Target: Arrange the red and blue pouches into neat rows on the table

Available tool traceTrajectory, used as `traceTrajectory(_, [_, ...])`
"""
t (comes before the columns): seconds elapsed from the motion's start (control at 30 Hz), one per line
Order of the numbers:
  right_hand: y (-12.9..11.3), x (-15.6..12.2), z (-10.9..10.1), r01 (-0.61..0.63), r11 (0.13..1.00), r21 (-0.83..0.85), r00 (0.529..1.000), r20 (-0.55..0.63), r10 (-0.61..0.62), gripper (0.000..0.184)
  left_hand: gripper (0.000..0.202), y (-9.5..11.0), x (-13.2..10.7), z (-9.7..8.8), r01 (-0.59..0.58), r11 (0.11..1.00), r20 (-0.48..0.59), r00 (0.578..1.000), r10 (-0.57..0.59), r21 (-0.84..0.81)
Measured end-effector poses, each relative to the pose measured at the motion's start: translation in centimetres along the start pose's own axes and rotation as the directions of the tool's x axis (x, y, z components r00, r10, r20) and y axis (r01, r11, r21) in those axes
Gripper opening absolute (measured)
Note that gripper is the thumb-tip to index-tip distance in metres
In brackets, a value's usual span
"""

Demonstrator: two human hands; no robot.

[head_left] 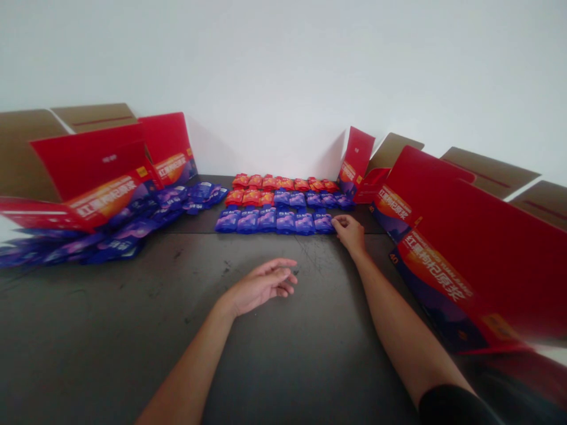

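Rows of small pouches lie at the back of the dark table, with a front row of blue-purple pouches (266,219) and red-orange pouches (252,198) behind. My right hand (351,233) is at the right end of the front row. Its thumb and forefinger are pinched at the right edge of the last blue pouch (322,223). Over the bare table nearer to me, my left hand (264,284) hovers with loosely bent fingers apart and holds nothing.
A heap of loose blue pouches (128,233) lies at the left, against open red boxes (104,171). Large open red cartons (460,236) line the right side. The dark table (274,366) ends at a white wall (274,77).
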State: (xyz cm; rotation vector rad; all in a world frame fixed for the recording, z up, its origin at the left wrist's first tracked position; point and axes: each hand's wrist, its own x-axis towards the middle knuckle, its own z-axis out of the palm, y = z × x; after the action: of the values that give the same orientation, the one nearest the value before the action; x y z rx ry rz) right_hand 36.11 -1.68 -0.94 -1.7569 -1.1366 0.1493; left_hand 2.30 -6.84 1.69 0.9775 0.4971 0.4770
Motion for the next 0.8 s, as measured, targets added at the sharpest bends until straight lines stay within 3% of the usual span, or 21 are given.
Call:
traceTrajectory(0.37, [-0.6,-0.2,0.1,-0.045,0.996,0.076,0.999,0.023,0.043,0.044,0.042,-0.2,0.0,-0.1,-0.002,1.0,0.015,1.0,0.002,0.011])
traceTrajectory(0.8, [-1.1,-0.3,0.0,-0.005,0.998,0.067,0.998,0.069,0.0,0.043,0.044,-0.1,-0.1,0.0,-0.008,0.999,0.021,1.0,0.008,0.044])
